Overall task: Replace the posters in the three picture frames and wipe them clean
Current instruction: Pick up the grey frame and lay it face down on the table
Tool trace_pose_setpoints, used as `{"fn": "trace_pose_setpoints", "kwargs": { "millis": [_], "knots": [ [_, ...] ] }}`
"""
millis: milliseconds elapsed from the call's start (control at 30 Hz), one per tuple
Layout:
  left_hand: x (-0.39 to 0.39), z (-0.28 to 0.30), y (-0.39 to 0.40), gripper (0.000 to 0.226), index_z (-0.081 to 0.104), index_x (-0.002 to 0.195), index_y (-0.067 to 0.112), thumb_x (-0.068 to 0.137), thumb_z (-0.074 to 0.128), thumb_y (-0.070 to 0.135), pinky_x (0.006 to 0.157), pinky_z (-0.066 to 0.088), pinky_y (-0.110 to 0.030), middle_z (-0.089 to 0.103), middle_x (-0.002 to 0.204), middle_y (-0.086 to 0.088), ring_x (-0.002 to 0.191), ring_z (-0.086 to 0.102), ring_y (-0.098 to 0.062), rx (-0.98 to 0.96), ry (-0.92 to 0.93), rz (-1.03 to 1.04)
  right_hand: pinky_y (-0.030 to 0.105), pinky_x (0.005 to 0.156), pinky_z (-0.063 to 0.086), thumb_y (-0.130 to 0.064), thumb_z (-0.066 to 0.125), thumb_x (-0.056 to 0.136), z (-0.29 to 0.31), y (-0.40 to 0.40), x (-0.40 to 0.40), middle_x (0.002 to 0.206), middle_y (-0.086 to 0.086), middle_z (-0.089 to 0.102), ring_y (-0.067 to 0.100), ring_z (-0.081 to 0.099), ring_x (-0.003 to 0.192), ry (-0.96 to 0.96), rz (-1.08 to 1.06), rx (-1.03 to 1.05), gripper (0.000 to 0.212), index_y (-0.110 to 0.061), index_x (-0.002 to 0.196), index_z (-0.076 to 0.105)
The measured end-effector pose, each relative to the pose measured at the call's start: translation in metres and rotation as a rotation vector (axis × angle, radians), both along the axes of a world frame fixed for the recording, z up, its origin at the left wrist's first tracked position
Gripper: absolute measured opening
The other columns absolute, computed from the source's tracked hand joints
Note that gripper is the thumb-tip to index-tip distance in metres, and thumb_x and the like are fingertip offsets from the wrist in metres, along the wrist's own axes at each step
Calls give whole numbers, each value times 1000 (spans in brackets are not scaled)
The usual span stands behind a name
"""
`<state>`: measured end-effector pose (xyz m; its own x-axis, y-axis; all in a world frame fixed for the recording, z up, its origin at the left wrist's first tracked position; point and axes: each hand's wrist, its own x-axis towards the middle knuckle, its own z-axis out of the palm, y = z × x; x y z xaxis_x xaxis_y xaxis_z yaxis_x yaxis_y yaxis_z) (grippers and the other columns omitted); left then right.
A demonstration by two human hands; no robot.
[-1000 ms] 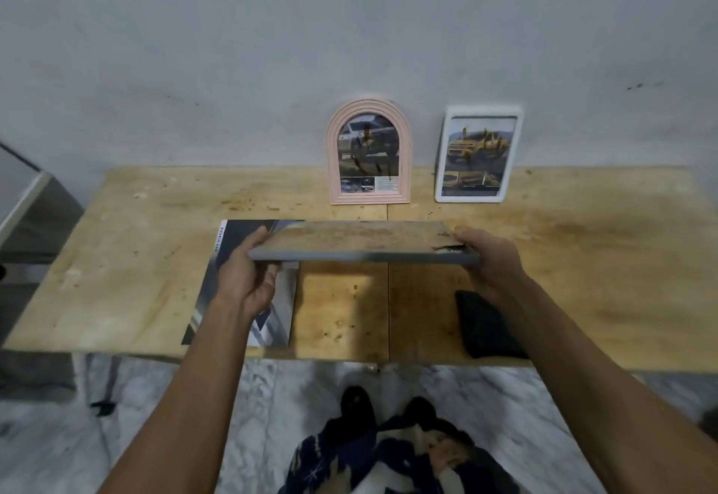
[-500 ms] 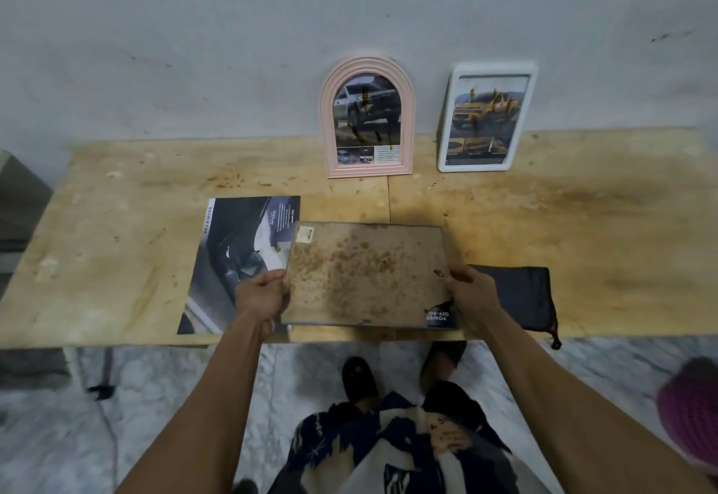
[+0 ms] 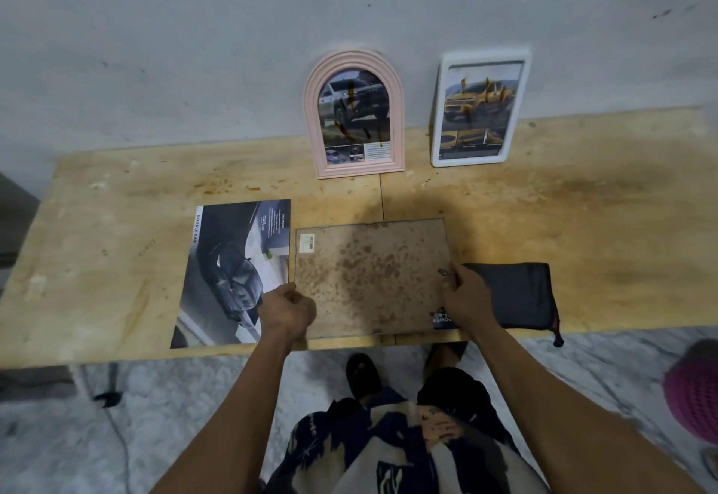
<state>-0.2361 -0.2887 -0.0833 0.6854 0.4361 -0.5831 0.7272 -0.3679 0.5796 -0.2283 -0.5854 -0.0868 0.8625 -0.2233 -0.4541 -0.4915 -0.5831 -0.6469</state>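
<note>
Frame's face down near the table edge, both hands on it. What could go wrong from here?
1. The face-down frame reaches the table front edge; a pull could tip it off.
2. The loose poster touches the left hand and could crease.
3. A poster corner sticks out under the right hand and could tear.

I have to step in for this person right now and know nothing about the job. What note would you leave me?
Left hand and right hand each grip a side edge of the third frame, lying face down on the wooden table, its stained backing board up.
Loose car poster lies flat just left of it; dark cloth lies to its right.
Pink arched frame and white rectangular frame lean on the wall, both with smeared fronts.
Done: frame laid down. Left: open its back, swap the poster, wipe; the other two look untouched.
</note>
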Motion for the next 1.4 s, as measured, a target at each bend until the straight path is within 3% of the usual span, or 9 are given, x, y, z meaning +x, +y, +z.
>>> {"fn": "trace_pose_setpoints", "kwargs": {
  "millis": [100, 233, 433, 600, 700, 800, 967, 1233, 1400],
  "knots": [
    [-2, 0, -7, 54, 60, 124, 4, 77, 79, 21, 90, 50, -37, 65, 118, -14, 112, 62, -34, 175, 7, -197, 41, 94, 42, -19, 49, 98, -2, 3, -5, 125, 16, 50, 34, 47, 112, -3, -26, -105, 40, -11, 138, 49],
    [0, 2, -23, 88, 41, 143, 16, 71, 88, 35, 101, 42, -46, 35, 144, -11, 128, 39, -39, 301, -35, -484, 44, 90, 46, -26, 40, 101, 1, 17, -13, 126, 16, 46, 36, 50, 106, 53, -150, -162, 30, -9, 123, 52],
    [5, -15, -26, 83, 44, 130, 21, 63, 88, 42, 101, 42, -47, 31, 144, -10, 130, 37, -38, 436, 37, -650, 50, 100, 42, -25, 46, 98, 10, 39, -2, 139, 15, 37, 38, 49, 111, 223, -443, -52, 44, -13, 139, 39],
    [5, -26, -23, 81, 43, 126, 22, 62, 86, 46, 100, 43, -45, 33, 142, -9, 131, 37, -35, 484, 2, -685, 38, 74, 53, -20, 61, 90, 5, 42, 7, 128, 12, 53, 24, 54, 85, 155, -887, 197, 32, -16, 121, 57],
    [5, -28, -24, 79, 42, 125, 23, 63, 85, 46, 100, 44, -45, 34, 140, -8, 130, 38, -34, 499, -14, -697, 41, 79, 54, -19, 72, 85, 5, 38, 1, 130, 12, 52, 26, 53, 93, 146, -990, 243, 49, -16, 129, 50],
    [5, -26, -25, 76, 43, 123, 21, 64, 85, 44, 100, 44, -46, 34, 138, -8, 129, 38, -35, 498, 0, -693, 41, 82, 53, -16, 76, 82, 9, 37, -8, 123, 11, 55, 25, 53, 93, 114, -974, 234, 50, -15, 124, 50],
    [5, -16, -30, 73, 45, 126, 21, 68, 86, 38, 97, 47, -47, 32, 139, -5, 131, 34, -35, 473, 31, -664, 21, 55, 39, -9, 73, 82, 10, 27, -18, 104, 3, 52, 18, 48, 86, 66, -867, 249, 51, -11, 127, 50],
    [5, -17, -29, 73, 44, 125, 21, 66, 86, 36, 102, 44, -45, 32, 137, -6, 131, 36, -35, 469, 26, -674, 37, 75, 58, -18, 75, 82, 5, 22, -10, 106, 5, 67, 23, 64, 88, 114, -719, 309, 28, -14, 107, 64],
    [6, -20, -28, 74, 43, 125, 21, 65, 83, 36, 102, 43, -45, 34, 137, -8, 130, 38, -35, 469, 22, -691, 34, 63, 55, -30, 73, 81, -4, 19, 5, 106, 8, 64, 23, 61, 80, 162, -559, -24, 13, -21, 83, 64]
  ]
}}
